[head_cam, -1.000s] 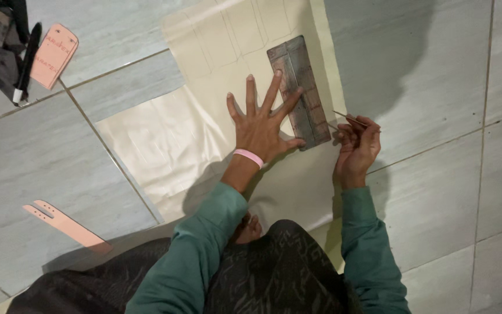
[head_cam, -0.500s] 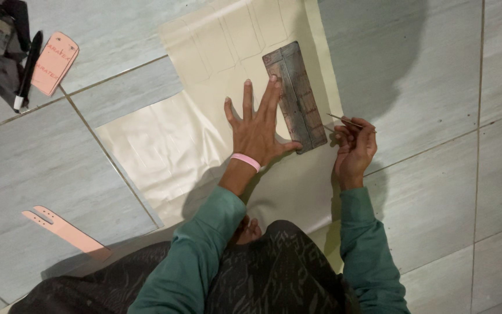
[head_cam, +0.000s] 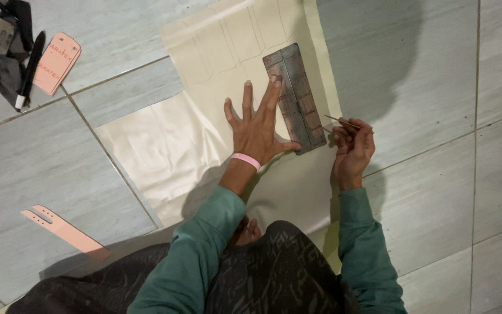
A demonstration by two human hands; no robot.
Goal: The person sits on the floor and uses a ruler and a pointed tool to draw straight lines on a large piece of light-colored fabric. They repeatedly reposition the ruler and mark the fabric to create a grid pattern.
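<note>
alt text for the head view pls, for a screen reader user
The left hand presses a grey metal ruler flat on a cream sheet spread over grey floor tiles, while the right hand holds a thin pointed tool beside the ruler's edge.

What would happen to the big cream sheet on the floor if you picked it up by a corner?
The cream sheet would probably droop and fold: it looks thin and lies flat with soft ripples. It seems smooth and slightly shiny, so it may slide on the floor tiles; perhaps that is why the left hand presses the ruler on it.
</note>
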